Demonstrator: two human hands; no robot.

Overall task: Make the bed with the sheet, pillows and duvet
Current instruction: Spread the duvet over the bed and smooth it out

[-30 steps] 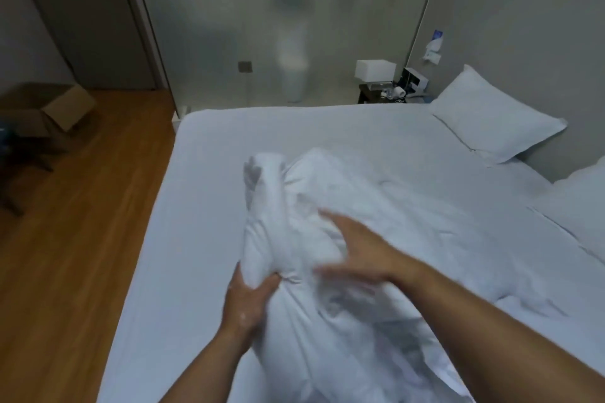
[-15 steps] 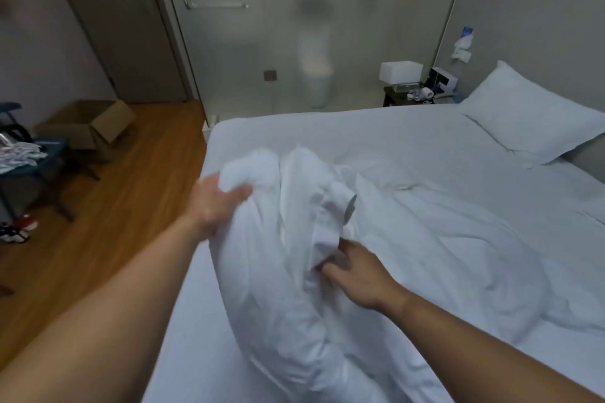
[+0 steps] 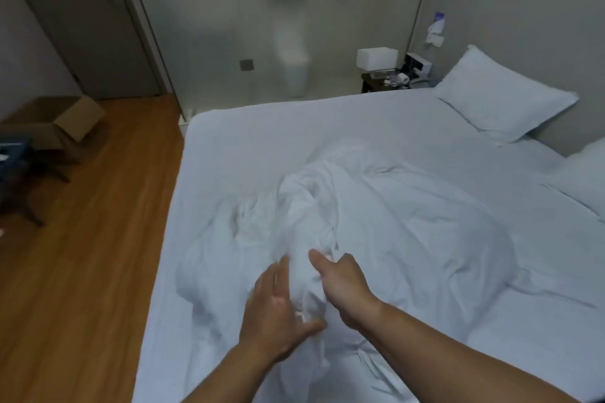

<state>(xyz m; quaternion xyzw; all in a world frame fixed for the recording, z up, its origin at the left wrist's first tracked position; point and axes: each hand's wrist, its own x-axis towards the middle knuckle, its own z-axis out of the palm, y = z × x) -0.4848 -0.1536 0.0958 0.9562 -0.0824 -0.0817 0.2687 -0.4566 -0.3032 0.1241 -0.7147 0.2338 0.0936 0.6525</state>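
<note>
Bed [image 3: 262,141] bears the now-lowered duvet [image 3: 409,222]; right grip [image 3: 340,285] clutches it, left grip [image 3: 278,307] open alongside.

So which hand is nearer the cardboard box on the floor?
Left. The left hand rests on the duvet toward the cardboard box; the right hand grips fabric farther away.

The duvet [image 3: 376,222] lies bunched on the middle of the bed [image 3: 262,141], with our left hand [image 3: 278,311] and right hand [image 3: 342,286] side by side at its near end. A pillow [image 3: 501,101] lies at the bed's far right corner, a nightstand [image 3: 376,83] stands behind the bed, and a box [image 3: 55,121] sits on the floor [image 3: 82,271] to our left.
</note>
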